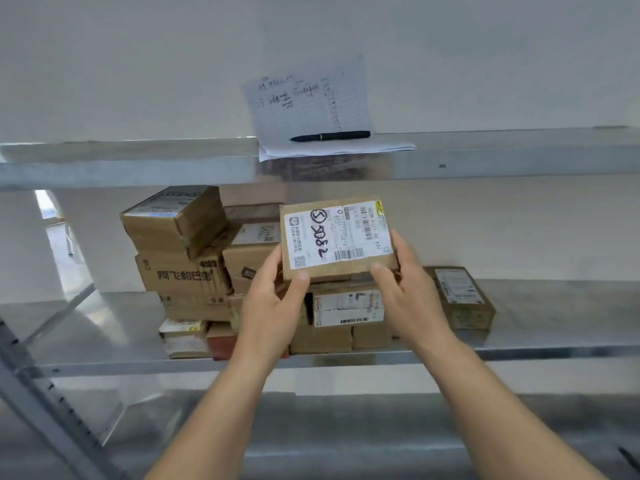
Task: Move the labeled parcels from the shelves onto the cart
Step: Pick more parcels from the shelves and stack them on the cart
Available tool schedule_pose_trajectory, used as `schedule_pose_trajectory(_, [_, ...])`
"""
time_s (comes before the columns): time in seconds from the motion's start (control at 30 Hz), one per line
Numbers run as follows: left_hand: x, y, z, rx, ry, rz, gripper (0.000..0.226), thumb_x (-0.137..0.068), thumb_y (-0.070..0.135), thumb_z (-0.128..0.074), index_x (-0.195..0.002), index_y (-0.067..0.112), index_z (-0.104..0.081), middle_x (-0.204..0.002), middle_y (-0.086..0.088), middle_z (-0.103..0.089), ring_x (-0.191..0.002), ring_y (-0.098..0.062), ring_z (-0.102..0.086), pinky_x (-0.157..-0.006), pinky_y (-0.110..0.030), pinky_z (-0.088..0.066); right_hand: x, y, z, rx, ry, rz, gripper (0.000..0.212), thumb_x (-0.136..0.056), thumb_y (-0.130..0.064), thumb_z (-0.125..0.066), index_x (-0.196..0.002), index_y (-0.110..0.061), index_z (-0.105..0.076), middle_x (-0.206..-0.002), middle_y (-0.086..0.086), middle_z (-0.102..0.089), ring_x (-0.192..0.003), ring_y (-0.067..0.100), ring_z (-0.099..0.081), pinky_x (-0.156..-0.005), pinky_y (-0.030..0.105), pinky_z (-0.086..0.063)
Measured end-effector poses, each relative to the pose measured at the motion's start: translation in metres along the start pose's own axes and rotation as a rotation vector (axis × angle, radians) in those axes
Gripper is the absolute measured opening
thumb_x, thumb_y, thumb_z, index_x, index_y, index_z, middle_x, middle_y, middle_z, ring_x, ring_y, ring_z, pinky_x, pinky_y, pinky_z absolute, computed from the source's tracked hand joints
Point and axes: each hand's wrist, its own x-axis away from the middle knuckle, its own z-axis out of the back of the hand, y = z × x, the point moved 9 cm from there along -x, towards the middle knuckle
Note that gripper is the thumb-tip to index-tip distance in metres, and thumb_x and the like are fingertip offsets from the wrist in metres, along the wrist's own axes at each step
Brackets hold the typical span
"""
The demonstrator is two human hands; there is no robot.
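Note:
I hold a small brown cardboard parcel (337, 237) in the air in front of the middle shelf, its white shipping label with black handwriting tilted toward me. My left hand (273, 299) grips its lower left corner and my right hand (405, 289) grips its lower right edge. Behind and below it a pile of labeled cardboard parcels (194, 268) rests on the metal shelf (86, 327). One more parcel (460, 297) lies alone to the right of my right hand. No cart is in view.
On the upper shelf (121, 164) lies a sheet of paper (311, 109) with handwritten notes and a black pen (330, 136) on it. A perforated metal upright (45, 403) slants at the lower left. A white wall stands behind the shelves.

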Motion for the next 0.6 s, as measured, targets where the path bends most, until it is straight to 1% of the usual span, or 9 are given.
schedule_pose_trajectory(0.1, [0.016,-0.002,-0.02,0.004,-0.06,-0.045,0.05,-0.093,0.024,-0.055,-0.135,0.044,-0.038,-0.133,0.026,-0.047,-0.126,0.002,-0.04,-0.108,-0.033,-0.036,0.025,0.02,0.018,0.032,0.046,-0.034,0.054,-0.095,-0.028,-0.047,-0.147,-0.031,-0.029,-0.137,-0.015,-0.049,-0.124,0.006,-0.045,-0.104,0.038,-0.041])
schedule_pose_trajectory(0.2, [0.031,-0.005,-0.041,0.007,-0.119,-0.06,0.053,-0.092,0.023,-0.055,-0.14,0.039,-0.038,-0.135,0.024,-0.047,-0.127,0.001,-0.041,-0.107,-0.032,-0.037,0.044,0.039,0.037,0.034,0.088,-0.07,0.056,-0.095,-0.026,-0.05,-0.147,-0.029,-0.03,-0.136,-0.014,-0.05,-0.125,0.006,-0.045,-0.105,0.04,-0.041])
schedule_pose_trajectory(0.23, [0.035,-0.006,-0.047,0.011,-0.133,-0.05,0.054,-0.092,0.024,-0.055,-0.141,0.038,-0.037,-0.137,0.022,-0.046,-0.127,0.001,-0.041,-0.107,-0.03,-0.038,0.05,0.043,0.042,0.027,0.097,-0.08,0.056,-0.095,-0.026,-0.05,-0.147,-0.029,-0.031,-0.136,-0.015,-0.051,-0.126,0.006,-0.045,-0.106,0.041,-0.041])
schedule_pose_trajectory(0.33, [0.047,-0.004,-0.065,0.029,-0.179,-0.049,0.055,-0.092,0.022,-0.056,-0.141,0.037,-0.037,-0.138,0.021,-0.044,-0.126,0.004,-0.041,-0.1,-0.016,-0.038,0.066,0.056,0.058,0.023,0.135,-0.1,0.057,-0.092,-0.029,-0.05,-0.146,-0.03,-0.032,-0.138,-0.014,-0.05,-0.128,0.005,-0.044,-0.107,0.041,-0.04])
schedule_pose_trajectory(0.4, [0.054,0.002,-0.079,0.035,-0.213,-0.073,0.053,-0.092,0.02,-0.057,-0.138,0.041,-0.039,-0.133,0.026,-0.046,-0.124,0.006,-0.041,-0.099,-0.015,-0.036,0.077,0.064,0.072,0.019,0.162,-0.116,0.056,-0.093,-0.025,-0.051,-0.146,-0.029,-0.032,-0.139,-0.014,-0.048,-0.129,0.005,-0.043,-0.107,0.041,-0.039])
schedule_pose_trajectory(0.43, [0.058,0.006,-0.088,0.031,-0.233,-0.081,0.053,-0.092,0.019,-0.057,-0.134,0.046,-0.038,-0.129,0.03,-0.046,-0.123,0.008,-0.041,-0.099,-0.015,-0.035,0.082,0.068,0.081,0.022,0.18,-0.118,0.056,-0.093,-0.025,-0.051,-0.146,-0.029,-0.033,-0.139,-0.014,-0.048,-0.129,0.005,-0.043,-0.107,0.04,-0.039])
schedule_pose_trajectory(0.5, [0.066,0.014,-0.114,0.017,-0.283,-0.089,0.054,-0.092,0.019,-0.057,-0.127,0.054,-0.035,-0.123,0.034,-0.046,-0.119,0.01,-0.043,-0.096,-0.01,-0.035,0.094,0.08,0.104,0.026,0.213,-0.137,0.055,-0.094,-0.023,-0.052,-0.145,-0.031,-0.033,-0.139,-0.014,-0.049,-0.128,0.006,-0.045,-0.106,0.038,-0.04])
schedule_pose_trajectory(0.57, [0.07,0.015,-0.13,0.028,-0.31,-0.089,0.055,-0.092,0.018,-0.058,-0.121,0.058,-0.033,-0.121,0.032,-0.048,-0.114,0.012,-0.046,-0.089,-0.003,-0.035,0.1,0.089,0.116,0.043,0.216,-0.161,0.059,-0.093,-0.022,-0.054,-0.147,-0.03,-0.03,-0.139,-0.013,-0.05,-0.126,0.007,-0.047,-0.105,0.038,-0.042])
schedule_pose_trajectory(0.6, [0.073,0.017,-0.144,0.035,-0.332,-0.093,0.056,-0.091,0.018,-0.059,-0.121,0.058,-0.033,-0.123,0.029,-0.049,-0.113,0.01,-0.047,-0.089,-0.004,-0.036,0.105,0.096,0.127,0.05,0.228,-0.177,0.063,-0.092,-0.027,-0.056,-0.148,-0.029,-0.028,-0.139,-0.012,-0.05,-0.126,0.009,-0.047,-0.105,0.04,-0.041])
